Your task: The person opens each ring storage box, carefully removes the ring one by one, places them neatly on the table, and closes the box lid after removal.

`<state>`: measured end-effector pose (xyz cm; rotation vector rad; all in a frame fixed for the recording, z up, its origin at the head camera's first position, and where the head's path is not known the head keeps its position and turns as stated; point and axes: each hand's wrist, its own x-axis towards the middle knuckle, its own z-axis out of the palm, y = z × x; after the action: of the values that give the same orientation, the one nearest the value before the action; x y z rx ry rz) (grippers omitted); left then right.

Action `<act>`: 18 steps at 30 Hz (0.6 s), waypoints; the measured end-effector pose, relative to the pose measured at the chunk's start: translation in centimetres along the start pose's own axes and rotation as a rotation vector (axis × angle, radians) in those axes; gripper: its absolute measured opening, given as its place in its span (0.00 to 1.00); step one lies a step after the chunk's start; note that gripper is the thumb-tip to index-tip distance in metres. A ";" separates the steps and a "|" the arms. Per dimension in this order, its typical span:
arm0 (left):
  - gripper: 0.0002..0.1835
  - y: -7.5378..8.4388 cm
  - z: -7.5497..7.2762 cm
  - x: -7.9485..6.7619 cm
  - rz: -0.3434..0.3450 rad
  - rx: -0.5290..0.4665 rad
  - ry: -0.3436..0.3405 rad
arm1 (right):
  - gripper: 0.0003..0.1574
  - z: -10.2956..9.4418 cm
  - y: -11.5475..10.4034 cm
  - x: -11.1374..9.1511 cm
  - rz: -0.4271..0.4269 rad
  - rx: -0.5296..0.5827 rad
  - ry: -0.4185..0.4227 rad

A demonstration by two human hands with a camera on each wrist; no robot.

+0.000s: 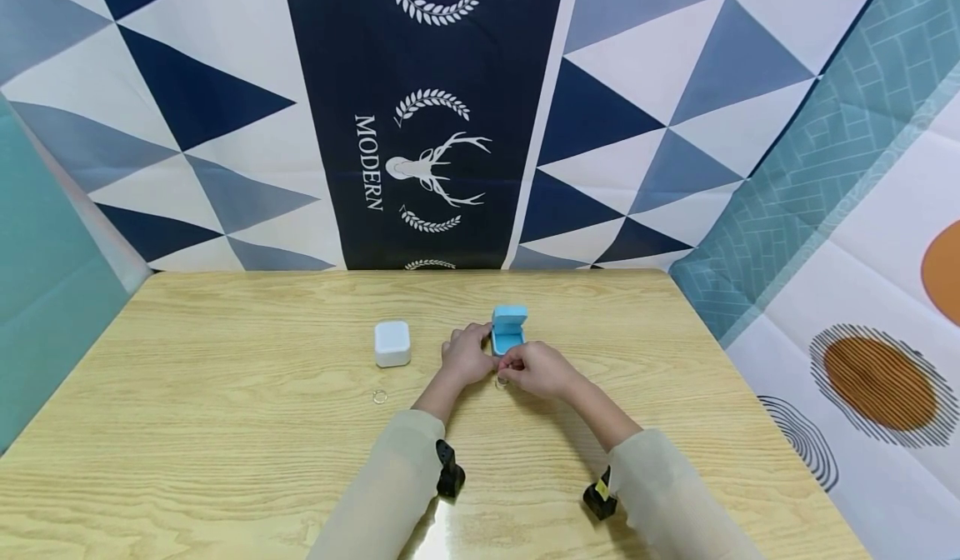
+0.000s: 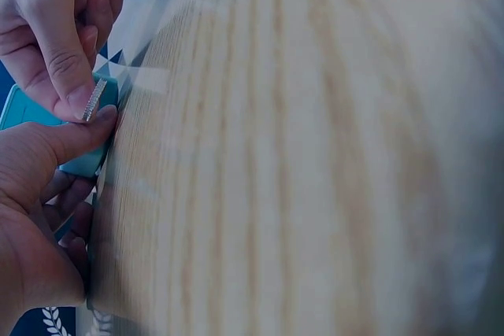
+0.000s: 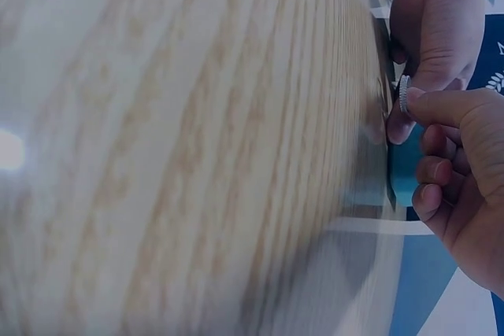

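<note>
A small light-blue ring box [image 1: 509, 317] stands on the table with its lid raised. My left hand [image 1: 467, 357] grips the box from its left side, thumb along the front and the other fingers behind. In front of the box, my right hand [image 1: 542, 370] pinches a silver ring [image 2: 93, 101] between thumb and forefinger. Its band is set with a row of small clear stones, which shows in both wrist views. In the right wrist view the ring is close to the left thumb [image 3: 400, 127]. Part of the blue box is hidden behind the hands in the wrist views.
A white rounded box [image 1: 392, 344] stands to the left of my left hand. Nearer to me, a second thin ring [image 1: 380, 397] lies on the wooden table [image 1: 225, 427]. Patterned cloth [image 1: 442, 127] hangs along the table's back edge.
</note>
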<state>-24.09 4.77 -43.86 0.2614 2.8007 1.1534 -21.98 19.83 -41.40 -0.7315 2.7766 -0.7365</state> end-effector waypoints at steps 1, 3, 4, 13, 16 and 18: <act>0.36 0.0 0.0 0.0 0.001 -0.002 0.000 | 0.08 0.0 0.0 0.0 0.000 -0.002 0.003; 0.35 0.0 0.0 0.0 0.002 -0.005 0.000 | 0.08 0.1 0.1 0.0 -0.001 -0.006 0.007; 0.35 0.0 0.0 0.0 0.002 -0.004 0.000 | 0.08 0.1 0.1 0.1 0.001 -0.008 0.009; 0.36 -0.1 0.0 0.1 0.000 0.002 -0.003 | 0.07 0.2 0.1 0.1 0.004 -0.027 0.022; 0.36 -0.1 0.0 0.1 0.003 -0.001 -0.004 | 0.07 0.2 0.1 0.1 0.010 -0.026 0.023; 0.36 -0.1 0.0 0.1 0.002 -0.005 -0.005 | 0.07 0.2 0.1 0.1 0.001 -0.018 0.027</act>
<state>-24.16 4.70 -43.88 0.2670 2.7937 1.1578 -22.01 19.79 -41.59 -0.7290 2.8108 -0.7281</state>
